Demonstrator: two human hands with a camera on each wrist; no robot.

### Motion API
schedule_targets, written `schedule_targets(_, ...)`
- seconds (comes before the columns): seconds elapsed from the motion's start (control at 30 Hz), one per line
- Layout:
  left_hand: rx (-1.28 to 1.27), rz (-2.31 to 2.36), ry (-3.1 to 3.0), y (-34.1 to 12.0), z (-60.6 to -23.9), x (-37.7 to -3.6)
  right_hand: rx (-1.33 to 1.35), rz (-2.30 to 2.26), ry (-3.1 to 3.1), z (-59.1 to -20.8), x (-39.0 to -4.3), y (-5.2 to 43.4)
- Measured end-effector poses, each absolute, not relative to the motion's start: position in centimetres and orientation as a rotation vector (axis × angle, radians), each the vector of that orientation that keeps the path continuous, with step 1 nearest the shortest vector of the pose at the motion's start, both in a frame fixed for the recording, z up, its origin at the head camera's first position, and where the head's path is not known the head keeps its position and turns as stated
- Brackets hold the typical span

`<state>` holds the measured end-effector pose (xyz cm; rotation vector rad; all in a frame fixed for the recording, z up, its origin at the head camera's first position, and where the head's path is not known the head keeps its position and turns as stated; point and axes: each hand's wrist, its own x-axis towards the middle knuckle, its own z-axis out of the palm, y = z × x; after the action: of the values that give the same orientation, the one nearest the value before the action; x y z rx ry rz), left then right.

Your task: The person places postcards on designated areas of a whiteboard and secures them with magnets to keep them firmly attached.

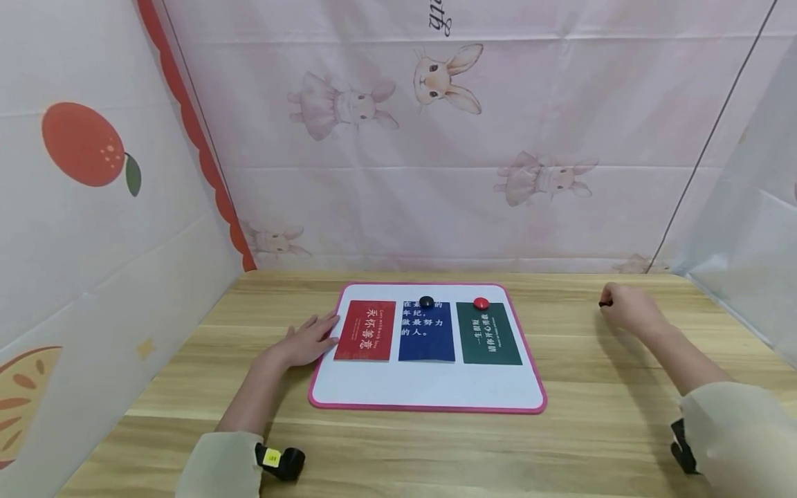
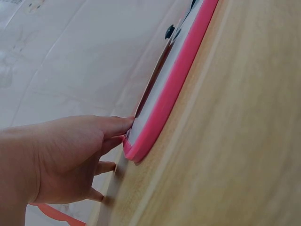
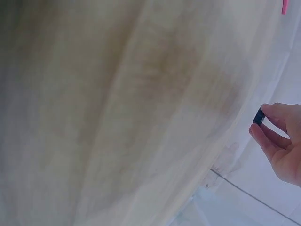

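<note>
A small whiteboard (image 1: 429,387) with a pink rim lies flat on the table, bearing a red card (image 1: 366,332), a blue card (image 1: 426,346) and a green card (image 1: 490,339). A round black magnet (image 1: 426,302) sits at the top of the blue card, a red magnet (image 1: 481,303) at the top of the green one. My left hand (image 1: 305,340) rests at the board's left edge, its thumb and a finger touching the rim. Off to the board's right, my right hand (image 1: 631,309) pinches another small black magnet (image 3: 258,116) between thumb and fingertips, above the table.
The wooden table (image 1: 398,449) reaches back to a pink curtain (image 1: 398,207) printed with rabbits. A white sheet with fruit prints (image 1: 84,145) hangs on the left, and a pale sheet (image 1: 747,228) on the right. Each wrist carries a black camera (image 1: 289,463).
</note>
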<state>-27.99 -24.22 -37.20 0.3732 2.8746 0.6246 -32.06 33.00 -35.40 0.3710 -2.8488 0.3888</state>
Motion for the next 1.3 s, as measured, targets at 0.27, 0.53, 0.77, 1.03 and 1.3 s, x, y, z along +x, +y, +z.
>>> schedule_targets(0.27, 0.374, 0.621, 2.873, -24.1, -37.2, -28.0, 0.465, 0.409, -2.759, -35.9, -32.5, 32.0)
schedule_targets(0.53, 0.372, 0.619, 2.879, -24.1, -37.1, -28.0, 0.497, 0.385, -2.749, -35.3, -32.2, 29.7)
schedule_targets(0.77, 0.373, 0.625, 2.879, -24.1, -37.1, -27.9, 0.531, 0.393, -2.739, -35.1, -31.8, 28.2)
schedule_targets(1.03, 0.366, 0.635, 2.878, -24.1, -37.2, -27.8, 0.559, 0.427, -2.752, -34.9, -31.6, 27.0)
schedule_targets(1.3, 0.368, 0.639, 2.879, -24.2, -37.2, -27.7, 0.598, 0.446, -2.737, -34.5, -31.7, 26.1)
